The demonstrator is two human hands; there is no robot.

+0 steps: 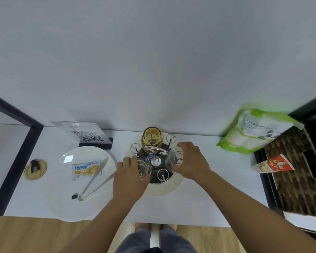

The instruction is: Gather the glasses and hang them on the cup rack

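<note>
A metal cup rack (155, 157) with looped wire arms stands on a round white tray (164, 189) in the middle of the white counter. An amber glass (151, 138) hangs upside down on the rack's far side. My left hand (130, 178) grips a clear glass (144, 169) at the rack's left front. My right hand (192, 161) holds a second clear glass (174, 158) over an arm on the rack's right side. Bare wire loops show at the front (162, 174), the far left (135, 148) and the far right (171, 137).
A large white plate (62, 203) with a snack packet (85, 168) and metal tongs (94, 181) lies to the left. A QR sign stand (88, 136) is behind it, a gold lid (35, 168) further left. A green bag (257, 132), red carton (273, 165) and woven basket (295, 172) sit right.
</note>
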